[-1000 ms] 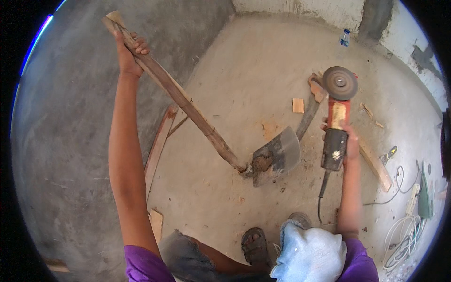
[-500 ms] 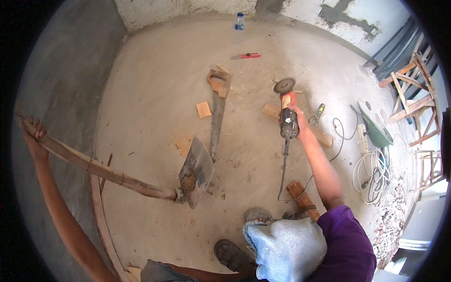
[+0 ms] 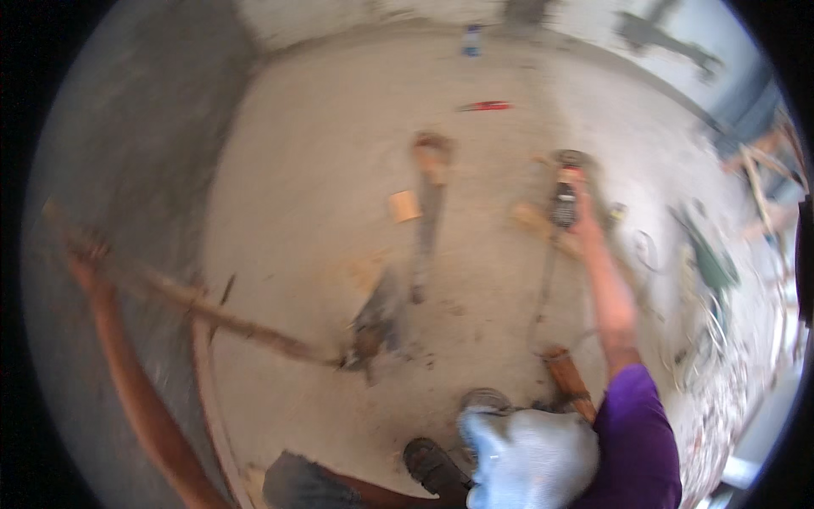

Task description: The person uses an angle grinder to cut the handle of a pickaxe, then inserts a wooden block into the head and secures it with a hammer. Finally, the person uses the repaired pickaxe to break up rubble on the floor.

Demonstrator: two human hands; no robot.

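At the far left my left hand (image 3: 89, 254) is wrapped round the long wooden handle of a hoe (image 3: 242, 322). The hoe slants down to the right, its grey metal blade (image 3: 379, 314) close to the floor. My right hand (image 3: 581, 212) grips a red and black angle grinder (image 3: 564, 204) by its body, disc pointing away from me. The cord trails back from it. Beneath and beside the grinder is a pale wood piece (image 3: 530, 217). Between the two tools lies a handsaw (image 3: 431, 199) with a wooden grip, next to a small square wood block (image 3: 405, 206). Motion blurs the picture.
Red-handled pliers (image 3: 492, 106) and a plastic bottle (image 3: 471, 42) are farther back. At right are a green object (image 3: 716, 265), coiled pale cable (image 3: 708, 339) and wooden frames (image 3: 767, 161). A brown wood piece (image 3: 566, 373) lies near my sandalled feet (image 3: 434, 465).
The whole view has swung, so the scene sits farther right in the picture. The grinder looks lower and smaller. The hoe's blade has turned and appears narrower; both hands keep their grip.
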